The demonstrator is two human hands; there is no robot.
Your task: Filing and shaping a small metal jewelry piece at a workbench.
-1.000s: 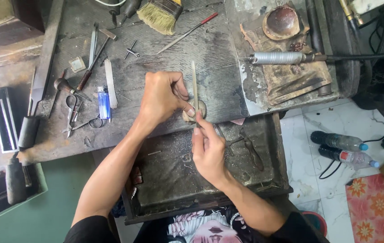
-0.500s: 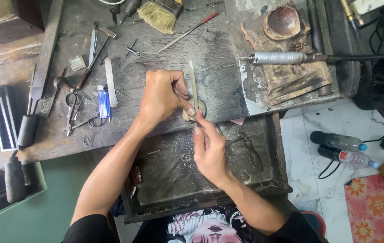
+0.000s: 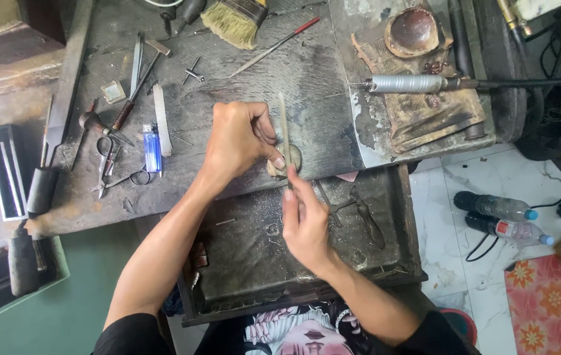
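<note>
My left hand (image 3: 238, 139) rests on the dark workbench (image 3: 307, 72) and pinches a small piece against a rounded wooden peg (image 3: 291, 156) at the bench's front edge. The piece itself is hidden under my fingers. My right hand (image 3: 303, 220) grips a thin metal file (image 3: 284, 118), whose blade points away from me across the peg, right beside my left thumb. Both hands hover above an open dark drawer (image 3: 241, 263) under the bench edge.
Left of my hands lie a blue lighter (image 3: 152, 147), scissors (image 3: 106, 164), a small hammer (image 3: 141, 79) and flat files. A wide brush (image 3: 234, 21) and a red-handled file (image 3: 274, 47) are at the back. A rotary handpiece (image 3: 412, 83) lies right. Bottles (image 3: 500, 217) stand on the floor.
My right hand has shifted the file slightly along the peg. My left hand keeps the same hold.
</note>
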